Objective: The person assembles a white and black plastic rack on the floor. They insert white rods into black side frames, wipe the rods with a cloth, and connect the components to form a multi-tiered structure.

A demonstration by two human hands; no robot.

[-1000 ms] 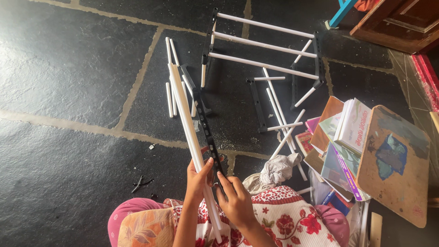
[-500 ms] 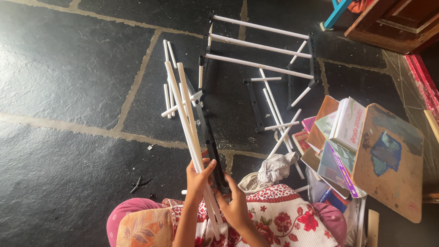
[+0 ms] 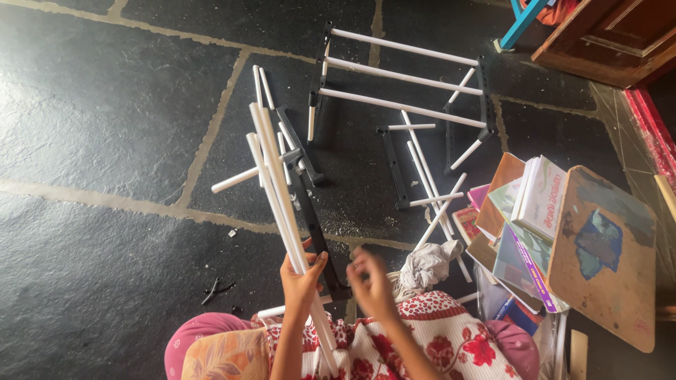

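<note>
My left hand (image 3: 301, 276) grips a rack part: two long white tubes (image 3: 273, 184) joined to a black side bar (image 3: 314, 229), held upright and tilted away from me, with a short white tube sticking out to the left. My right hand (image 3: 371, 283), blurred, is just right of the black bar's lower end, fingers apart and holding nothing. A partly assembled rack (image 3: 398, 76) of white tubes between black side bars lies on the dark stone floor (image 3: 105, 127) ahead. Loose white tubes (image 3: 427, 184) and another black bar (image 3: 393, 167) lie between it and me.
A stack of books (image 3: 533, 211) and a worn wooden board (image 3: 605, 253) sit at my right. A grey cloth (image 3: 428, 262) lies near my knee. Wooden furniture (image 3: 605, 39) and a blue frame leg (image 3: 520, 24) are at the far right. My lap has red floral fabric (image 3: 429, 338).
The held tube-and-bar part has risen more upright. My right hand has come off it and now hovers beside the black bar, moving.
</note>
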